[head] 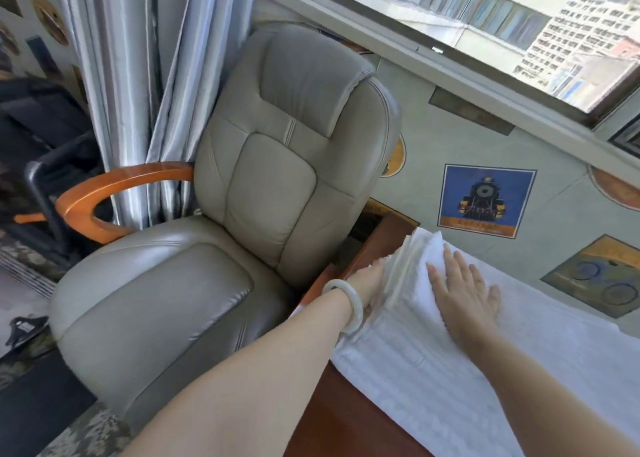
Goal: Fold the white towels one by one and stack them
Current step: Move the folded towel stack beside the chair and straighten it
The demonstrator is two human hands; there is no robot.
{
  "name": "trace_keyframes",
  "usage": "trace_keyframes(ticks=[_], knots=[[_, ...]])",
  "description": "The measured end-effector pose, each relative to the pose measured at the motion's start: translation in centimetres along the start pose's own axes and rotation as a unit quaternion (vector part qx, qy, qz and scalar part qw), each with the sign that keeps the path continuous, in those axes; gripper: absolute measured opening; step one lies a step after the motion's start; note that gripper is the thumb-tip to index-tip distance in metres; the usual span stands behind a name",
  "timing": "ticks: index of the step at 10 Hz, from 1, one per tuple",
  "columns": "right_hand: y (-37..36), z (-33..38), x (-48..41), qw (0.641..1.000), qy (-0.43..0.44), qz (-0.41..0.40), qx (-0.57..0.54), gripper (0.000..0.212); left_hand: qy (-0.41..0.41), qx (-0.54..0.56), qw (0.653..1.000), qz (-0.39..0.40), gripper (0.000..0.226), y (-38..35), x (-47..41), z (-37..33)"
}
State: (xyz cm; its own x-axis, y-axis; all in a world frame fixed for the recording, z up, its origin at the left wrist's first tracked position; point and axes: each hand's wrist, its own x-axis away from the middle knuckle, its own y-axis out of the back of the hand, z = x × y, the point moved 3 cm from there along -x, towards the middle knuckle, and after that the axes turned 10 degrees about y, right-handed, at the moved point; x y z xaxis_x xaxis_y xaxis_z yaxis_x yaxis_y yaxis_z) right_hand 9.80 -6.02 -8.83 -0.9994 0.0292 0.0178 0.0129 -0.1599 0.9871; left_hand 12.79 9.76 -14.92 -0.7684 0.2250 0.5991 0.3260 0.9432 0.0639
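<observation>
A stack of folded white towels (420, 248) sits toward 4 o'clock in the view, at the far left end of a white towel (433, 380) spread flat along a reddish-brown wooden table (346, 422). The stack's layered edges face the chair side.

The right hand (464, 293) lies palm down on top of the stack, fingers straight and slightly spread, pressing the top layer. The left hand (367, 283) rests against the stack's side at its 9 o'clock, fingers stretched along the layered edges. Its fingertips are partly hidden by the cloth, so whether any of them slip under a layer cannot be told. A pale bangle (346, 304) circles the left wrist.

A grey leather office chair (242, 214) fills the middle of the view, just beside the table's end, its curved orange wooden armrest (104, 193) at 9 o'clock. Behind it, at 11 o'clock, hangs a silvery curtain (138, 75). A window (519, 16) showing buildings outside sits at 1 o'clock. On the wall at 3 o'clock, above the towels, is a blue locomotive picture (485, 200).
</observation>
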Motion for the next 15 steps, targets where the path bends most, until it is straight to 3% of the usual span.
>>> trace_keyframes(ticks=[1,2,3,4,5,6,7,8,9,10,12,13,14,15], knots=[[-0.1,-0.4,-0.6,1.000,-0.004,-0.004,-0.019,0.062,-0.039,0.066,0.996,0.042,0.060,-1.2,1.9,-2.8],[-0.1,-0.5,-0.7,1.000,-0.012,0.000,-0.014,0.062,-0.030,0.036,0.996,0.080,0.067,-1.3,2.5,-3.4],[-0.2,-0.1,-0.6,1.000,-0.011,-0.002,-0.005,0.065,-0.018,0.113,0.990,0.084,0.074,-0.5,2.3,-3.1],[-0.1,0.3,-0.3,1.000,-0.014,0.005,-0.010,0.066,-0.059,0.084,0.990,0.096,0.076,-1.3,4.1,-4.6],[0.4,0.2,-0.5,0.999,-0.018,0.005,-0.044,0.060,-0.148,-0.204,0.967,-0.032,0.062,-1.9,5.3,-7.5],[1.5,-0.5,-0.2,0.973,-0.010,0.037,-0.229,0.057,-0.256,-0.349,0.889,-0.151,0.056,-3.4,7.6,-9.6],[4.6,-1.8,1.0,0.839,-0.048,-0.071,-0.537,0.055,-0.289,-0.494,0.813,-0.105,0.054,-5.7,8.2,-7.9],[7.6,-4.8,3.8,0.943,-0.005,-0.160,-0.293,0.047,-0.230,-0.624,0.734,-0.133,0.059,-6.1,7.6,-6.8],[6.7,-10.0,8.4,0.995,0.039,-0.091,0.029,0.048,-0.208,-0.657,0.710,-0.144,0.061,-5.9,6.9,-6.9],[5.5,-15.8,12.9,0.995,0.000,-0.025,0.094,0.065,-0.196,-0.656,0.718,-0.121,0.062,-6.2,6.2,-6.8],[7.7,-16.7,12.3,1.000,-0.010,-0.020,0.019,0.067,-0.167,-0.696,0.690,-0.106,0.062,-6.1,6.7,-8.5],[8.9,-15.6,13.9,0.997,0.056,-0.011,0.051,0.103,-0.209,-0.723,0.651,-0.097,0.089,-5.4,8.3,-9.1],[7.6,-14.2,15.0,0.972,0.153,0.045,0.170,0.122,-0.286,-0.770,0.569,-0.030,0.122,-6.7,9.9,-7.0],[7.0,-15.8,15.3,0.973,0.154,0.058,0.163,0.118,-0.289,-0.795,0.532,-0.041,0.122,-6.2,9.3,-5.5]])
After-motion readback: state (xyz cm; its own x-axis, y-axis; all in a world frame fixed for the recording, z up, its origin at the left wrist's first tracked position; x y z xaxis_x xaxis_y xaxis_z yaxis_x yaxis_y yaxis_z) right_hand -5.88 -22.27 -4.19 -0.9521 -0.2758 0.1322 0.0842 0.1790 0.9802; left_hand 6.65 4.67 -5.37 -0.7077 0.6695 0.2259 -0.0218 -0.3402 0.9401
